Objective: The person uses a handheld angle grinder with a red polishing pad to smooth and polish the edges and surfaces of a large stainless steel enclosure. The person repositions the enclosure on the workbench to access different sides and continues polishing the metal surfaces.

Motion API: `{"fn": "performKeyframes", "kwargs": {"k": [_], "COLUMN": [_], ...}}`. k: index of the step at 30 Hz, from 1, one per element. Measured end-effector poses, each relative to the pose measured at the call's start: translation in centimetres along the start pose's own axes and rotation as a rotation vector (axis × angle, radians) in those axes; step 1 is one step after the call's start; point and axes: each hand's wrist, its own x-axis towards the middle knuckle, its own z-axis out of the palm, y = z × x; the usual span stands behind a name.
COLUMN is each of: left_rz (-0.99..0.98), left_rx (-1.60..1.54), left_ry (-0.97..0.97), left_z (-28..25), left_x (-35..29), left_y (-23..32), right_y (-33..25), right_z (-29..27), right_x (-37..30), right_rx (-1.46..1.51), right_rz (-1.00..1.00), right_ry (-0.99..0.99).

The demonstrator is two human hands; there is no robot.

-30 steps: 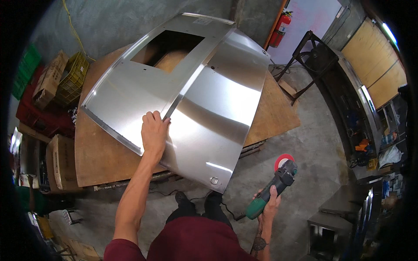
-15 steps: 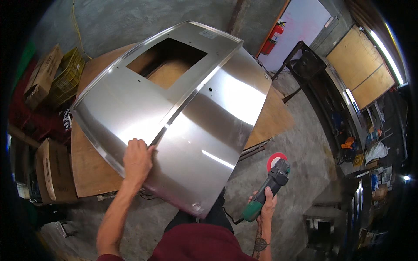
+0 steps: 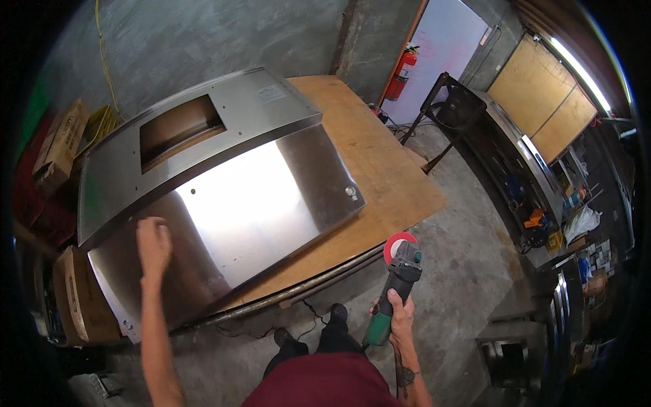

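A large brushed stainless-steel housing [image 3: 254, 197] lies across a wooden tabletop [image 3: 380, 146]. A rectangular opening [image 3: 182, 129] is cut through its upper face, and a small dark hole shows in the near face. Over the left part of that near face is my left hand [image 3: 154, 245], its fingers loosely bent and slightly blurred, holding nothing; whether it touches the metal I cannot tell. Off the table's front edge, my right hand [image 3: 400, 317] grips a green and dark-grey angle grinder [image 3: 397, 288] by its body. The red disc [image 3: 399, 245] on the grinder points up and away from me.
A metal pipe [image 3: 298, 292] runs under the table's front edge, with a dark cable [image 3: 313, 313] on the floor near my feet. Cardboard boxes [image 3: 87, 298] stand at the left. A dark metal stand [image 3: 453, 112] and a fire extinguisher [image 3: 401, 73] are at the back right.
The steel housing has turned and shifted left, uncovering more tabletop on the right. My left hand has come off its folded edge and moved left. The grinder stays in my right hand.
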Motion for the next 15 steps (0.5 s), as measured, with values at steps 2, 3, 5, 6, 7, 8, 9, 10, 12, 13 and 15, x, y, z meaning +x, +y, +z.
{"fn": "performKeyframes", "kwargs": {"k": [2, 3, 5, 6, 7, 8, 9, 10, 12, 13, 15], "left_rz": [-0.110, -0.154, -0.138, -0.120, -0.099, -0.011, 0.070, 0.063, 0.134, 0.175, 0.135], "left_rx": [-0.250, -0.302, -0.472, -0.457, -0.446, -0.384, -0.318, -0.295, -0.235, -0.199, -0.160], "left_ry": [-0.169, -0.289, -0.379, -0.399, -0.417, -0.399, -0.386, -0.354, -0.197, -0.122, -0.106], "left_z": [3.9, 5.1, 9.5, 12.2, 14.4, 16.4, 18.4, 19.9, 24.4, 26.6, 31.5], "left_x": [-0.1, -1.2, -0.4, 0.6, 2.3, 5.2, 8.2, 8.7, 16.5, 19.9, 26.3], "left_y": [5.6, 10.3, 14.9, 16.7, 18.6, 21.0, 22.8, 24.9, 27.1, 28.7, 30.4], "right_y": [0.0, -1.4, -1.4, -1.8, -2.4, -3.0, -3.5, -4.7, -5.3, -5.9, -7.1], "right_z": [-0.3, -2.2, -1.8, -1.9, -2.2, -2.4, -2.9, -5.6, -6.4, -7.4, -9.6], "right_x": [0.9, 0.6, 2.3, 3.6, 5.1, 7.0, 8.9, 9.0, 13.8, 16.3, 21.3], "right_rx": [0.013, 0.012, 0.059, 0.077, 0.096, 0.114, 0.093, 0.055, 0.044, 0.034, 0.020], "right_rz": [0.008, 0.026, 0.006, 0.003, -0.004, -0.016, -0.018, 0.024, 0.018, 0.024, 0.042], "right_ry": [0.001, 0.007, -0.004, -0.009, -0.014, -0.009, -0.016, -0.017, -0.028, -0.038, -0.063]}}
